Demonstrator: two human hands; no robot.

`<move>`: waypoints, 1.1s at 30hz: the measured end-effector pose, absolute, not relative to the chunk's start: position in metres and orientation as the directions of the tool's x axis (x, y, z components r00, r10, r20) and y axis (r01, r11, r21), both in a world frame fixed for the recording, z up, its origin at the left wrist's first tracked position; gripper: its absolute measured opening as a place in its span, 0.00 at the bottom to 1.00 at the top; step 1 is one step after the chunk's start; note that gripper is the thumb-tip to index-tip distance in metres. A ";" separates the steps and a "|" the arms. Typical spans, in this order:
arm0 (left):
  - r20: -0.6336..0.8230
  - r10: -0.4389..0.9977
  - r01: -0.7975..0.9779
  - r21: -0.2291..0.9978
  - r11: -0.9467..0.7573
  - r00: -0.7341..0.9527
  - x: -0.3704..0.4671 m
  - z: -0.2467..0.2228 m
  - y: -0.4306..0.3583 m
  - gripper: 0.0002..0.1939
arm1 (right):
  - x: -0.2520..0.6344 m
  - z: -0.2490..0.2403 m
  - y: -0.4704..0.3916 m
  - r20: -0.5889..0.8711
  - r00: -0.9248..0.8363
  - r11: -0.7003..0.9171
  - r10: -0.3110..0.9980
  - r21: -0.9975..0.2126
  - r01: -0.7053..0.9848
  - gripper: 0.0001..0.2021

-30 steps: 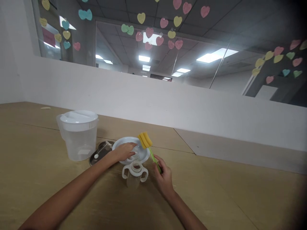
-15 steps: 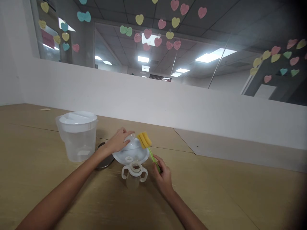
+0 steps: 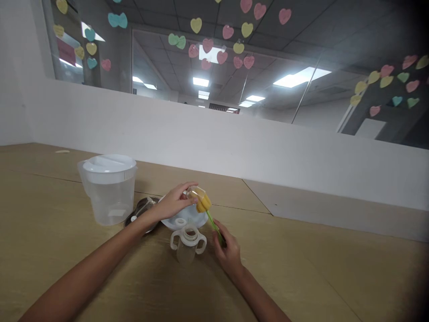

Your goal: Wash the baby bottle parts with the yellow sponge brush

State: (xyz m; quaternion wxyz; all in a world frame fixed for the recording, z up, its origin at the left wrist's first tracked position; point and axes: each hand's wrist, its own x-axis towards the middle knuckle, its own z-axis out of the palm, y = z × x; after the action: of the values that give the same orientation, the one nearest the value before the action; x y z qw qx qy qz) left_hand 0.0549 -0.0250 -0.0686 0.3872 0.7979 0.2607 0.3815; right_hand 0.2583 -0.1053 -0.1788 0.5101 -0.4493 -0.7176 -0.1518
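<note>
My left hand (image 3: 176,202) grips a small clear cap (image 3: 195,191), which covers part of a yellow sponge head (image 3: 203,205). The sponge sits on a thin green handle (image 3: 214,226), and my right hand (image 3: 228,248) is closed round the lower end of it. Below both, a white bowl (image 3: 170,223) rests on the table. A clear bottle (image 3: 185,254) with two white side handles stands upright and open-topped in front of the bowl, and a white ring (image 3: 180,222) shows just behind it.
A clear pitcher with a white lid (image 3: 110,190) stands at the left. Between it and the bowl lies a dark round tray (image 3: 150,227) with small white and clear parts, partly behind my left forearm. A white wall (image 3: 201,138) rises behind the table (image 3: 301,277).
My left hand has moved right with the clear cap, which now goes over the sponge head. More of the dark tray and its parts shows. My right hand has barely moved.
</note>
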 end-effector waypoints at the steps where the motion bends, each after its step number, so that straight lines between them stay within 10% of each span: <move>1: 0.404 0.699 0.149 0.796 -0.586 0.590 0.055 -0.069 -0.026 0.27 | 0.259 -0.180 -0.105 0.872 -0.102 0.552 0.478 -0.209 0.807 0.16; 14: 0.147 0.782 0.453 0.744 -0.491 0.606 0.041 -0.065 -0.028 0.31 | 0.262 -0.185 -0.105 0.882 -0.341 0.526 0.324 0.132 0.840 0.21; 25: 0.300 0.723 0.474 0.591 -0.653 0.622 0.018 -0.035 -0.026 0.26 | 0.261 -0.181 -0.101 0.891 -0.257 0.493 0.373 0.044 0.869 0.16; 33: 0.264 0.910 0.940 0.032 -0.338 0.318 -0.015 -0.047 0.009 0.25 | 0.258 -0.175 -0.100 0.907 -0.099 0.474 0.410 -0.120 0.872 0.12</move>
State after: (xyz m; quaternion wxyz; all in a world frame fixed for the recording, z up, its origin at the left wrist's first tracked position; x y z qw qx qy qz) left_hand -0.0145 0.0089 -0.0473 -0.0636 0.8094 0.5716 0.1183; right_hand 0.2582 -0.0996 -0.1752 0.4925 -0.4562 -0.7031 -0.2346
